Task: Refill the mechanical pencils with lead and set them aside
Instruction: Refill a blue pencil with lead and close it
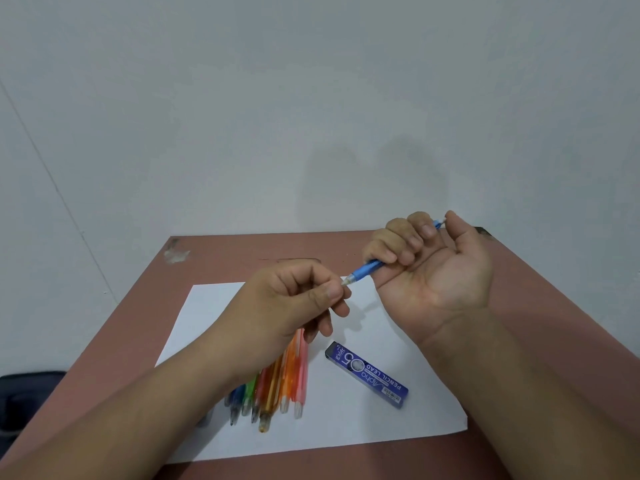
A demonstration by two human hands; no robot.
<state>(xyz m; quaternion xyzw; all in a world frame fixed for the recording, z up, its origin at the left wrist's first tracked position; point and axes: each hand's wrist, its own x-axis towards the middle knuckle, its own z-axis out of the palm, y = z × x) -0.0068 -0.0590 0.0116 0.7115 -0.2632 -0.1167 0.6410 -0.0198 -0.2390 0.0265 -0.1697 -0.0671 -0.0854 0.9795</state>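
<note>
Refilling looks underway: right hand (429, 268) grips the blue pencil (367, 270), thumb on its cap, while left hand (298, 299) pinches at its tip (347, 280), probably feeding lead; steady alignment comes next

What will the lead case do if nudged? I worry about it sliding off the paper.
The lead case looks flat-sided and lies flat on the paper, so it would probably slide rather than roll. It appears to be small, thin plastic, likely light, so a slight push may move it. Its glossy surface may be a little slippery.
</note>
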